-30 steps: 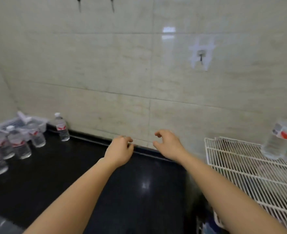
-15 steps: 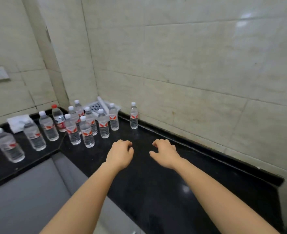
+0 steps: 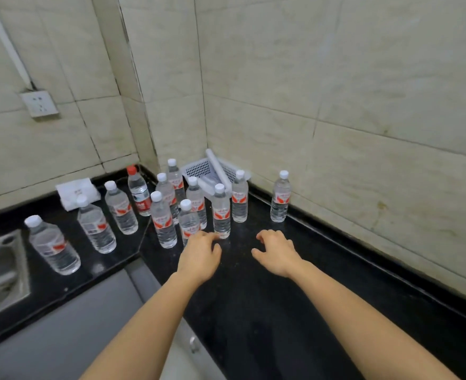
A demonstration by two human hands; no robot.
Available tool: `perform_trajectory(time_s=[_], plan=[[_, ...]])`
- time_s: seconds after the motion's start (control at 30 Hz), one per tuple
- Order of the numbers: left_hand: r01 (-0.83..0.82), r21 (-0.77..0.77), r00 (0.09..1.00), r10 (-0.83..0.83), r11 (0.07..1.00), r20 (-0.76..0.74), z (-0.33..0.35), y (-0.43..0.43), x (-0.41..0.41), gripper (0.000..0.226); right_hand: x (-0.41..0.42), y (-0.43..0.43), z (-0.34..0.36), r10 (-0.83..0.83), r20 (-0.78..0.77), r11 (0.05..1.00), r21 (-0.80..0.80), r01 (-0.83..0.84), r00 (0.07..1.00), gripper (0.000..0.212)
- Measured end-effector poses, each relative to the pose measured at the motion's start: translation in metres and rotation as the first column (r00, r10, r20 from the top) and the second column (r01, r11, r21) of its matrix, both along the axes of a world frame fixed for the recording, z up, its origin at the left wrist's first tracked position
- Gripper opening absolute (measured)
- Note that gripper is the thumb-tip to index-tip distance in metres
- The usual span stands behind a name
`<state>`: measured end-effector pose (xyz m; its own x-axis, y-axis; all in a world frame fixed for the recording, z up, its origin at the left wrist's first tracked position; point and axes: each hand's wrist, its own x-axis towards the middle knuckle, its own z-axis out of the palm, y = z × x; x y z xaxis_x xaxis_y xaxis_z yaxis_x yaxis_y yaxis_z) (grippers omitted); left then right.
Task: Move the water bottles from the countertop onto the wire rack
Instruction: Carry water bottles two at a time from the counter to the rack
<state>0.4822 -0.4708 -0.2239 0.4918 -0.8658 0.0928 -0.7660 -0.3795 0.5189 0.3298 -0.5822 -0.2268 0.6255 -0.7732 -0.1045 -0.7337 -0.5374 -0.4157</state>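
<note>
Several clear water bottles with white caps and red labels stand on the black countertop [image 3: 295, 283] in the corner. The nearest bottles are one [image 3: 189, 220] just beyond my left hand and one [image 3: 221, 213] to its right. A lone bottle [image 3: 280, 197] stands by the right wall. One bottle [image 3: 139, 194] has a red cap. My left hand [image 3: 199, 255] hovers with loosely curled fingers, its fingertips close to the nearest bottle's base, holding nothing. My right hand [image 3: 277, 252] hangs empty over bare countertop, fingers loosely curled. The wire rack is out of view.
A white plastic basket [image 3: 204, 168] with a white roll sits in the corner behind the bottles. A folded white cloth [image 3: 76, 192] lies by the left wall under a wall socket [image 3: 39, 103]. A steel sink [image 3: 0, 272] is at the far left. The counter edge drops to grey cabinets.
The view has swung left from the wire rack to the corner of bottles. Both empty hands have moved closer to the bottles; the left fingertips now reach the nearest one's base.
</note>
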Motion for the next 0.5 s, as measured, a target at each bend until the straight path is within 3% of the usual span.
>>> perform_trajectory(time_s=[0.13, 0.3, 0.5], plan=[[-0.060, 0.033, 0.998, 0.060, 0.998, -0.020, -0.019, -0.014, 0.053, 0.031, 0.053, -0.021, -0.011, 0.015, -0.025, 1.000, 0.012, -0.015, 1.000, 0.052], [-0.206, -0.043, 0.978, 0.207, 0.978, 0.019, -0.023, -0.035, 0.107, 0.042, 0.116, -0.049, -0.018, 0.004, 0.008, 1.000, -0.009, -0.004, 1.000, 0.045], [-0.047, -0.047, 0.999, 0.046, 0.998, -0.016, -0.022, -0.070, 0.159, 0.066, 0.179, -0.081, -0.011, -0.133, 0.021, 0.989, -0.057, 0.134, 0.991, 0.055]])
